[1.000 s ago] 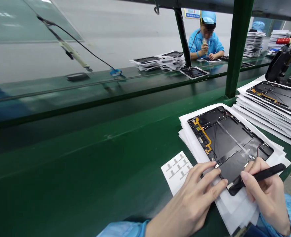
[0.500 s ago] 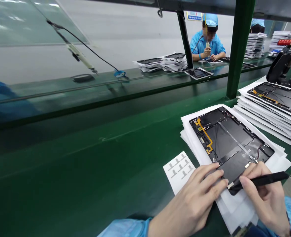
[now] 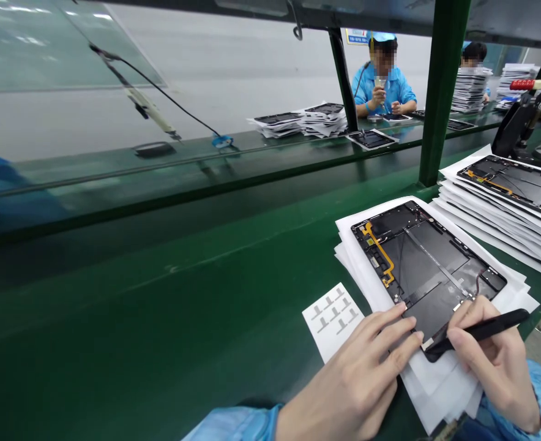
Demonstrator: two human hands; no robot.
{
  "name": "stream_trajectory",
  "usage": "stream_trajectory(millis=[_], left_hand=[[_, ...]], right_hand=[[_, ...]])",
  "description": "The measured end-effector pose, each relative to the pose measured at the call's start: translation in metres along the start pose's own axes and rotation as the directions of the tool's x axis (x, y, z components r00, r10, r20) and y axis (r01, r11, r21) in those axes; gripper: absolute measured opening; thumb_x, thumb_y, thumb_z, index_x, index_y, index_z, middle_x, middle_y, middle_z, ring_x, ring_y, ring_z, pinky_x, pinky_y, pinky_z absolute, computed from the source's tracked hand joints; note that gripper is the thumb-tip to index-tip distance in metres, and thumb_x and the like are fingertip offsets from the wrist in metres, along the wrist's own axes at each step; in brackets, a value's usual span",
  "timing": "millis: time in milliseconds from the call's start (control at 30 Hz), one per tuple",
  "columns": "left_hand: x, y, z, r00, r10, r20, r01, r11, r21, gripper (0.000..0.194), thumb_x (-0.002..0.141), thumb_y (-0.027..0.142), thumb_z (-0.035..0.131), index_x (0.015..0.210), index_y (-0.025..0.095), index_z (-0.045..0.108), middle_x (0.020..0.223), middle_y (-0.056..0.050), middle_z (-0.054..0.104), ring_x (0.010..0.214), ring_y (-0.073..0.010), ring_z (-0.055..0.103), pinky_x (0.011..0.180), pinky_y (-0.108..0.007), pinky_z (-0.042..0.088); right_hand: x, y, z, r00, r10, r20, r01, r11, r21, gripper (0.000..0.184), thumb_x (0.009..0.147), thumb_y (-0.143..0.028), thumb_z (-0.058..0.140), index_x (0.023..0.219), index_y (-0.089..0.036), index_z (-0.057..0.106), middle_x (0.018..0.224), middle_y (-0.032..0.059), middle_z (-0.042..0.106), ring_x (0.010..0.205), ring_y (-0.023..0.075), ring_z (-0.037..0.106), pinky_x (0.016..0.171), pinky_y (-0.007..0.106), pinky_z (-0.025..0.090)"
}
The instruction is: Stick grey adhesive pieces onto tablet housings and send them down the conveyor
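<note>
An opened black tablet (image 3: 429, 263) with a yellow flex cable lies on a stack of white sheets (image 3: 440, 380) on the green belt. My left hand (image 3: 357, 373) rests on the tablet's near left corner, fingers stretched flat along its edge. My right hand (image 3: 497, 361) is closed round black tweezers (image 3: 481, 331), whose tip touches the tablet's near edge right beside my left fingertips. A white sticker sheet (image 3: 332, 318) with small grey T-shaped pieces lies just left of the stack.
A second stack of sheets with another open tablet (image 3: 509, 196) sits at the right. A green post (image 3: 442, 92) stands behind. Across the far bench a person in blue (image 3: 383, 82) works beside more stacks (image 3: 302, 119). A black stand (image 3: 516, 125) is at the far right.
Both hands stay on the tablet's near edge; the tweezers' tip shifts only slightly. The view has drifted a little, and the person across has raised their hands.
</note>
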State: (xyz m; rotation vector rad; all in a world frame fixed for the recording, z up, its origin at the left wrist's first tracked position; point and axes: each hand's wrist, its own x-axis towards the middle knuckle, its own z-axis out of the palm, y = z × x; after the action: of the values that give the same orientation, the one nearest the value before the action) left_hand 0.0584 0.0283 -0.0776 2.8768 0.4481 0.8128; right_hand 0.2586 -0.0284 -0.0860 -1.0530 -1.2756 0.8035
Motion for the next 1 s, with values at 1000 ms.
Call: stream_trajectory(millis=[1000], left_hand=[[0.0, -0.001, -0.003, 0.997, 0.074, 0.017, -0.075, 0.997, 0.037, 0.032, 0.088, 0.004, 0.04, 0.117, 0.007, 0.053, 0.112, -0.017, 0.064, 0.131, -0.033, 0.042, 0.103, -0.05, 0.045]], right_hand=[[0.033, -0.008, -0.014, 0.917, -0.088, 0.389, 0.164, 0.972, -0.169, 0.01, 0.096, -0.024, 0.047, 0.087, -0.021, 0.051, 0.077, 0.0022, 0.056, 0.067, 0.0164, 0.054, 0.059, 0.027, 0.042]])
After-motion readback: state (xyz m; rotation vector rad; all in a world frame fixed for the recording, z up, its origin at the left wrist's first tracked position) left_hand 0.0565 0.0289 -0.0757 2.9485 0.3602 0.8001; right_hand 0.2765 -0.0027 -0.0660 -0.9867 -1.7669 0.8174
